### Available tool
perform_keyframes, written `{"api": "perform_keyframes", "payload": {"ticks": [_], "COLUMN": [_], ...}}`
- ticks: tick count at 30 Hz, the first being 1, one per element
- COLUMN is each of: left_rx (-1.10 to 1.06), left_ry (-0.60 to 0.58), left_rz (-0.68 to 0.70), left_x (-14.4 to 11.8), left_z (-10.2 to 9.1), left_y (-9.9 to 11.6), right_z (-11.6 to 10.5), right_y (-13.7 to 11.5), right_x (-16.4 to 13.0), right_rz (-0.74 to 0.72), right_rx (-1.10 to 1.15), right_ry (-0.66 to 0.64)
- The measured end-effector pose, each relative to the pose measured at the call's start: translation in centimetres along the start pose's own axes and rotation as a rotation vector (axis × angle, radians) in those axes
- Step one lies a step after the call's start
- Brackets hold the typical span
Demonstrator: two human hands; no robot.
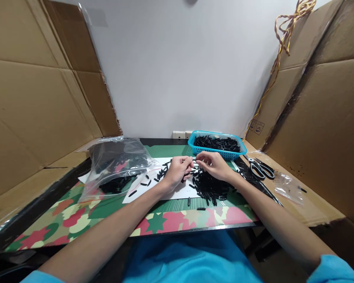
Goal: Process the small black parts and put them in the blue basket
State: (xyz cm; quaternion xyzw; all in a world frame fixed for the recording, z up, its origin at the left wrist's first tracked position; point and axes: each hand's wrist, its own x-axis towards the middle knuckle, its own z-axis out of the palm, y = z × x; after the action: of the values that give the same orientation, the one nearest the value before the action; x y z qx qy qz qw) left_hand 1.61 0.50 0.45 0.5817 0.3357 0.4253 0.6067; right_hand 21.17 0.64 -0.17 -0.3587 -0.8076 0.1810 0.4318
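Pinching a small black piece [194, 160] between them, the left hand [177, 169] and right hand [214, 165] meet above the black pile [210, 186].

A single view comes from a camera worn on the person's head, looking forward and down along both forearms. It sits close above the near edge of the table with the camouflage-patterned mat [76, 220] and faces the far white wall [179, 78]. Brown cardboard panels [23, 98] frame the left and right sides.
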Motion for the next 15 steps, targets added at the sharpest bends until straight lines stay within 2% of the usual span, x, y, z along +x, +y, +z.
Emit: {"api": "perform_keyframes", "payload": {"ticks": [4, 9, 11, 13, 15], "left_rx": [-0.019, -0.052, -0.062, -0.072, -0.080], "left_ry": [0.011, 0.052, 0.065, 0.062, 0.039], "left_rz": [-0.030, -0.088, -0.095, -0.083, -0.054], "left_x": [0.0, 0.2, 0.3, 0.3, 0.1], "left_z": [0.0, -0.4, -0.5, -0.5, -0.3], "left_y": [-0.1, -0.4, -0.4, -0.3, -0.1], "right_z": [-0.7, -2.3, -2.9, -3.0, -2.7], "right_y": [0.4, 1.6, 1.8, 1.6, 1.1], "right_x": [0.0, 0.9, 1.1, 1.1, 0.6], "right_rz": [-0.041, -0.045, -0.072, -0.126, -0.191], "right_rx": [-0.144, -0.339, -0.382, -0.401, -0.407], "right_ry": [0.067, 0.411, 0.500, 0.505, 0.452]}}
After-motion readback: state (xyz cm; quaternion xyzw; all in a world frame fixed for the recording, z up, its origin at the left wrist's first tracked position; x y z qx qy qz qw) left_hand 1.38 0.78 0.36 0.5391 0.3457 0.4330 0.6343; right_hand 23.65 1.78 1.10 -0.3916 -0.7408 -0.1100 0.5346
